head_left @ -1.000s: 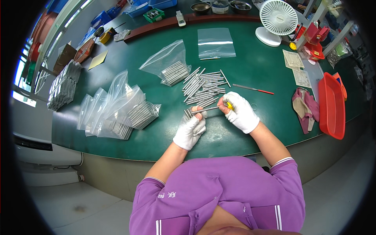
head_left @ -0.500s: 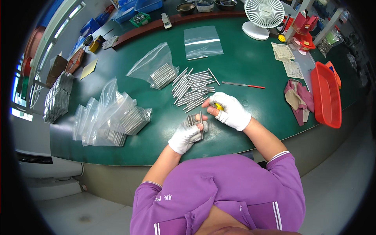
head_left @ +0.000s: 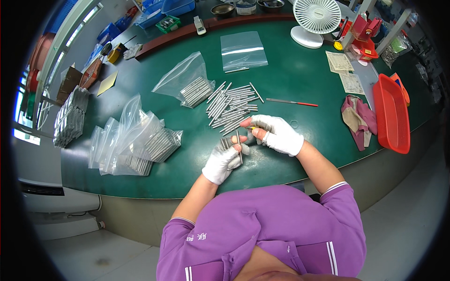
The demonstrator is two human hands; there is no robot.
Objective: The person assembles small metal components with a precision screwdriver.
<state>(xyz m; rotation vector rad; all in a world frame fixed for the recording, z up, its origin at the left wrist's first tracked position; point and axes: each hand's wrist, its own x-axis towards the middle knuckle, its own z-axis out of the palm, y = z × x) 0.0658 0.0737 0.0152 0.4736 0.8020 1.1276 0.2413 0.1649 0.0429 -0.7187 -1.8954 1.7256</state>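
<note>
My left hand (head_left: 220, 164), in a white fingertip-free glove, is closed round a few short metal rods. One rod (head_left: 239, 152) stands up between its thumb and fingers. Close beside it, my right hand (head_left: 282, 136), gloved the same way, pinches a small yellow tool (head_left: 253, 128); its kind is mostly hidden by the fingers. Just beyond both hands lies a loose pile of metal rods (head_left: 229, 105) on the green tabletop (head_left: 197, 180). A thin file with a red handle (head_left: 304, 104) rests to the right of the pile.
Clear bags of rods (head_left: 150, 140) lie at left, and another open bag (head_left: 187, 77) sits behind the pile. A flat plastic bag (head_left: 243, 49) is farther back. At right are a cloth (head_left: 358, 119), paper slips (head_left: 349, 77) and a red tray (head_left: 391, 114). A white fan (head_left: 316, 18) stands behind.
My right hand has shifted slightly down and turned, so less of the yellow tool shows. The rod in my left hand has tilted a little and sits slightly higher.
</note>
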